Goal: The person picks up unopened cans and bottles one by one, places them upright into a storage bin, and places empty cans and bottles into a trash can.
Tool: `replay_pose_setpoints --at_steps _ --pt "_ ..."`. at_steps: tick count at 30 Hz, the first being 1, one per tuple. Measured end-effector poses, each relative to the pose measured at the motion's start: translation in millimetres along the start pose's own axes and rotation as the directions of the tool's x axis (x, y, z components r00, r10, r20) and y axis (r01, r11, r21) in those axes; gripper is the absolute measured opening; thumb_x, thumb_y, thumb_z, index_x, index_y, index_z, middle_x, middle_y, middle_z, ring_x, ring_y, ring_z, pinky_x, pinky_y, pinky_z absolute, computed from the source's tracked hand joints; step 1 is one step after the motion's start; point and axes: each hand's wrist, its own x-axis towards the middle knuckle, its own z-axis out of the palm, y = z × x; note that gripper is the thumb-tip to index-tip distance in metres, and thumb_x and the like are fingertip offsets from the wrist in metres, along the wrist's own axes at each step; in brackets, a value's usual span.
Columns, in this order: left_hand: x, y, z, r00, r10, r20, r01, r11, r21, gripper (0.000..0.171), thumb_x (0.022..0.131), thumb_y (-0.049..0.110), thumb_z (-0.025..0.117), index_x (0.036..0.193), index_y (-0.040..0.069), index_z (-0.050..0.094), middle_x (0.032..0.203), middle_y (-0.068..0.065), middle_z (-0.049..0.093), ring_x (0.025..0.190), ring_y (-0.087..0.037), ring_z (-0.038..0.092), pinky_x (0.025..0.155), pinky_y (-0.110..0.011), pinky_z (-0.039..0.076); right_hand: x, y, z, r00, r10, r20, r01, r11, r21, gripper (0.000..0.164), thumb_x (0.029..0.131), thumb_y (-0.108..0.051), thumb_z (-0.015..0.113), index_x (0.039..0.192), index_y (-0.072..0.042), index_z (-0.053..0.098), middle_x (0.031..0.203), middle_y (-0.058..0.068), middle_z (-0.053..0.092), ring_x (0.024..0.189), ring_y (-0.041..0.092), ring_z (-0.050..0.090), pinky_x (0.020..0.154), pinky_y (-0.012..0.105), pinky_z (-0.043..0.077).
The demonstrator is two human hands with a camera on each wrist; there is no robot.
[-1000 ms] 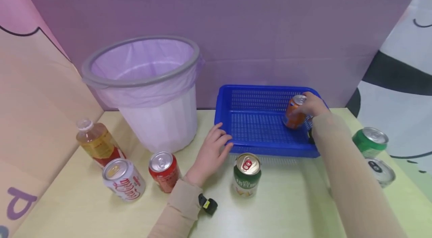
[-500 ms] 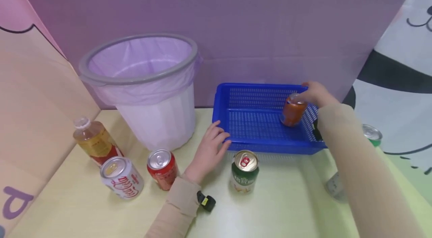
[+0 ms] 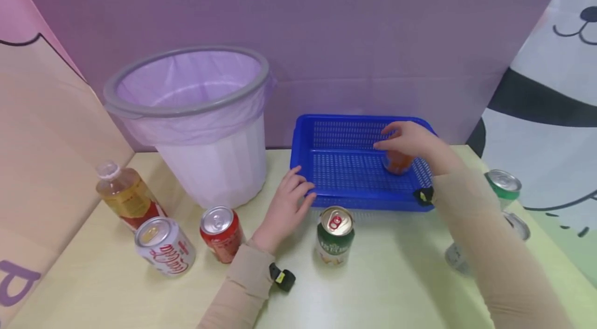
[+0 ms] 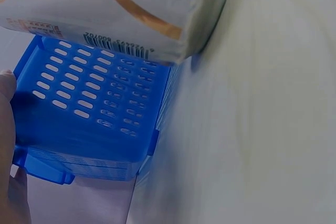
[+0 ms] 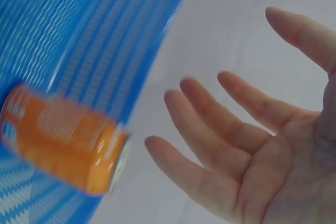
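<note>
My left hand [image 3: 288, 208] rests at the front left corner of the blue plastic basket [image 3: 368, 201], its fingers spread and touching the rim. In the left wrist view its fingertips lie along the edge of the basket wall [image 4: 79, 129]. Inside the basket, at the right, stands an orange soda can [image 3: 398, 162]. Over that can hangs my right hand [image 3: 408, 141], which hides its top in the head view. The right wrist view shows the fingers spread and apart from the orange can [image 5: 63, 137], with nothing in the palm [image 5: 283, 171].
A green and white can [image 3: 336, 235] stands before the basket. At the left are a red can [image 3: 222, 235], a white Coca-Cola can [image 3: 165, 247], a bottle [image 3: 130, 197] and a lined bin [image 3: 214, 168]. A green can [image 3: 503, 186] and silver cans stand right, partly behind the right arm.
My right hand has let go of the orange can, lifted off, and shifted left over it. The can stays in the basket. My left hand keeps its place at the basket corner.
</note>
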Motion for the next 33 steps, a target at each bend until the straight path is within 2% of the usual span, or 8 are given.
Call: replay_pose_setpoints --at_steps 2,4,10,16,22,25,28,33 --pt "0.1 0.0 0.3 1.000 0.002 0.000 -0.002 1.000 -0.003 0.017 0.092 0.015 0.059 0.101 0.002 0.066 0.100 -0.012 0.059 0.130 -0.037 0.042 0.117 -0.044 0.029 -8 -2 8 0.999 -0.040 0.000 0.039 0.998 0.042 0.062 0.090 -0.040 0.060 0.133 0.002 0.044 0.124 0.029 0.055 0.092 0.031 0.065 0.081 0.046 0.056" --pt "0.6 0.1 0.6 1.000 0.006 -0.002 -0.006 1.000 -0.006 0.017 0.092 0.015 0.059 0.101 0.002 0.066 0.100 -0.012 0.059 0.130 -0.037 0.042 0.117 -0.045 0.029 -17 -2 17 0.997 -0.079 -0.023 0.080 0.993 0.086 0.058 0.090 -0.038 0.061 0.130 0.002 0.048 0.120 0.026 0.059 0.086 0.025 0.066 0.076 0.041 0.057" --pt "1.4 0.8 2.7 1.000 0.015 -0.001 -0.015 1.000 -0.011 0.017 0.092 0.014 0.059 0.101 0.002 0.065 0.100 -0.012 0.059 0.131 -0.037 0.042 0.117 -0.045 0.028 -43 11 48 0.974 -0.164 -0.159 0.189 0.969 0.158 0.046 0.090 -0.033 0.063 0.121 0.001 0.057 0.112 0.022 0.065 0.104 0.035 0.061 0.088 0.050 0.053" --pt "0.3 1.1 3.4 1.000 -0.004 0.005 0.004 1.000 -0.012 0.017 0.092 0.015 0.059 0.102 0.002 0.065 0.101 -0.011 0.059 0.132 -0.037 0.041 0.117 -0.044 0.027 -56 23 72 0.962 -0.129 -0.239 0.190 0.949 0.253 0.040 0.092 -0.029 0.061 0.117 0.002 0.060 0.111 0.021 0.065 0.105 0.036 0.061 0.088 0.049 0.054" --pt "-0.6 1.1 2.1 1.000 -0.015 0.008 0.016 1.000 -0.021 0.017 0.092 0.015 0.059 0.102 0.003 0.066 0.101 -0.012 0.059 0.131 -0.036 0.041 0.117 -0.044 0.028 -61 30 85 0.931 -0.122 -0.343 0.214 0.946 0.245 0.031 0.093 -0.024 0.060 0.110 0.002 0.063 0.106 0.020 0.066 0.098 0.033 0.063 0.082 0.039 0.055" --pt "-1.0 0.6 1.8 1.000 -0.018 0.009 0.018 1.000 -0.014 0.017 0.092 0.015 0.059 0.102 0.003 0.065 0.101 -0.011 0.059 0.132 -0.035 0.041 0.117 -0.044 0.028 -62 33 90 0.913 -0.146 -0.382 0.250 0.939 0.237 0.026 0.092 -0.020 0.061 0.106 0.001 0.065 0.102 0.018 0.068 0.094 0.024 0.064 0.079 0.029 0.053" --pt "-1.2 -0.4 1.3 1.000 -0.022 0.005 0.022 1.000 -0.009 0.017 0.092 0.015 0.059 0.103 0.003 0.065 0.102 -0.011 0.059 0.133 -0.035 0.040 0.117 -0.045 0.028 -61 35 94 0.892 -0.195 -0.408 0.304 0.926 0.223 0.020 0.091 -0.016 0.062 0.102 0.001 0.066 0.098 0.015 0.069 0.088 0.008 0.060 0.076 0.021 0.051" --pt "-0.5 -1.9 0.7 1.000 -0.018 0.006 0.018 1.000 -0.016 0.018 0.092 0.015 0.059 0.103 0.003 0.065 0.101 -0.011 0.059 0.133 -0.035 0.040 0.117 -0.044 0.027 -62 37 98 0.877 -0.235 -0.419 0.349 0.911 0.220 0.015 0.090 -0.011 0.063 0.100 0.000 0.067 0.096 0.013 0.069 0.084 -0.009 0.054 0.075 0.019 0.051"
